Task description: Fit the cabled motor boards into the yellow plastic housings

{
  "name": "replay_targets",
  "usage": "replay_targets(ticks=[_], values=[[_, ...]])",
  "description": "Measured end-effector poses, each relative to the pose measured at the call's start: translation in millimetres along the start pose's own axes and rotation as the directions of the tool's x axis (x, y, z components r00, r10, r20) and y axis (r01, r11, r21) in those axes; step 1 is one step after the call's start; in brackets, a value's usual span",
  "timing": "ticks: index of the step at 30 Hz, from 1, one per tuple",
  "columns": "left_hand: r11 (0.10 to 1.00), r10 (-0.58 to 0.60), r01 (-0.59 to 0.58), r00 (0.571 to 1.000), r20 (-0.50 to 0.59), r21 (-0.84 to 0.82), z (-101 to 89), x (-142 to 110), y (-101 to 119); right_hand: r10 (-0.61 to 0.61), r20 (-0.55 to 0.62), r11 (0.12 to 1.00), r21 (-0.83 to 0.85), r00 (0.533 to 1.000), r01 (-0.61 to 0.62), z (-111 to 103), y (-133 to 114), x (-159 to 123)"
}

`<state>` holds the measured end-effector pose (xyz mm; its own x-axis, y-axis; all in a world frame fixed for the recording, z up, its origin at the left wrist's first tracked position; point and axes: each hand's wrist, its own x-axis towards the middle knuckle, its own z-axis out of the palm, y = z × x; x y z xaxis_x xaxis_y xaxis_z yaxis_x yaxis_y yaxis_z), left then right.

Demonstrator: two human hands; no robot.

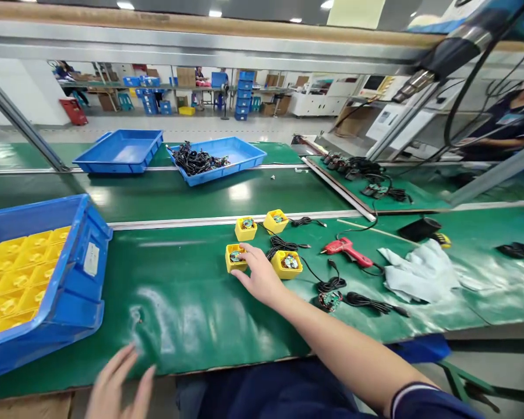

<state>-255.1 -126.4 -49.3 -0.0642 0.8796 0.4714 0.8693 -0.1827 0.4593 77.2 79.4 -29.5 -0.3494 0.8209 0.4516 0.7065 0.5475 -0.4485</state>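
Handling the yellow cup (232, 267) well calls, in my judgement, for pressure on its outer walls only, with the fingertips kept clear of the circuit board (235, 256) seated inside. The cup stands on the green counter (179, 320), left of the yellow cup with a board (287, 271) and just in front of another yellow cup (245, 235), so a small, level movement would suit it best; a sideways swing could knock a neighbour. The black cables (278, 244) lie close by on the right, and a knuckle or the wrist could snag them, so it seems wise to keep the forearm raised over that side.

The right grip (264, 279) is partly closed, thumb low at the cup's near side and fingers at its right rim, parted by roughly the cup's own breadth. It touches the cup, but the back of the hand hides part of the contact, so I cannot tell whether it pinches firmly or merely rests there. The left grip (120, 387) is blurred, fingers spread wide, holding nothing, near the counter's front edge and well apart from the cup. The blue bin (81, 291) is the nearest large thing to it.
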Motion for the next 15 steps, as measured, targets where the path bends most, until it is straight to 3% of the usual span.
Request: replay_targets(ticks=[1, 4, 6, 10, 15], values=[[1.000, 0.015, -0.017, 0.997, -0.079, -0.023, 19.1, 18, 20, 0.000, 0.001, 1.000, 0.014, 1.000, 0.000, -1, 3, 2], [0.958, 0.272, -0.271, 0.962, -0.007, -0.098, 74.0, 85, 74, -0.006, 0.021, 0.999, 0.048, 1.000, 0.005, -5, 6, 1], [0.920, 0.386, -0.379, 0.920, 0.065, -0.103, 103.2, 128, 97, -0.016, 0.046, 0.998, 0.067, 0.999, 0.013, -8, 7, 0], [0.869, 0.495, -0.482, 0.846, 0.197, -0.112, 139.9, 179, 105, -0.012, 0.104, 0.997, 0.074, 0.994, 0.005, -13, 10, 0], [0.839, 0.544, -0.531, 0.818, 0.187, -0.121, 153.0, 189, 93, -0.033, 0.116, 0.995, 0.093, 0.993, 0.022, -15, 15, -2]])
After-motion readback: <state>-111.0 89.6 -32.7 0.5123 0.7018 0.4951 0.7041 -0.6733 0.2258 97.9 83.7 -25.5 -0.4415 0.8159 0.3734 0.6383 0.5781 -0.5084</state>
